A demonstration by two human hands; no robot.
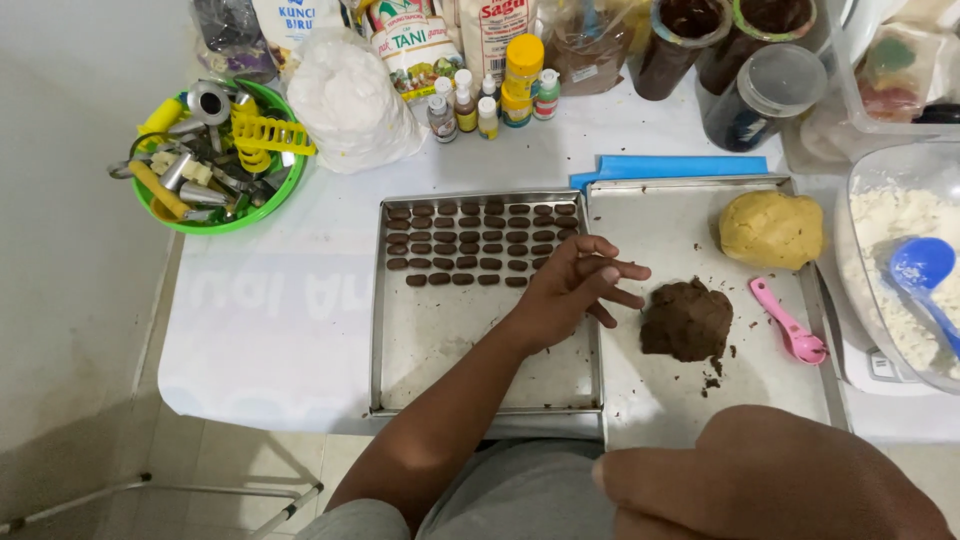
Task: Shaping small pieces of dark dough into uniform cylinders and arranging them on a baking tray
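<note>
From the head camera, the left hand (572,285) reaches out over the seam where two metal trays meet, fingers spread and slightly curled, grasping nothing; its fingertips (640,271) point toward the lump of dark brown dough (686,320), which sits just beyond them on the right-hand baking tray (650,215). Small crumbs of the same dough lie scattered just below the lump. The right hand (770,480) is close to the camera at the bottom edge, below that tray; only its back and part of the forearm show, so I cannot tell whether it is clenched or loose, and nothing is seen in it.

Under and behind the left hand lies the left-hand baking tray (440,340), bearing neat rows of small brown dough pieces (480,240) across its far half; the nearest pieces are just beside the knuckles. Past the brown lump, further from the left hand, a pink measuring spoon (790,325) rests on the right tray, and a ball of yellow dough (771,229) sits in that tray's far corner.

Well beyond both hands on the white worktop (270,300) stand small colouring bottles (490,100), a green bowl of metal and yellow tools (222,155), and a knotted white plastic bag (350,100). Off to the right of the trays, a clear container of flour (890,250) holds a blue scoop (925,270).
</note>
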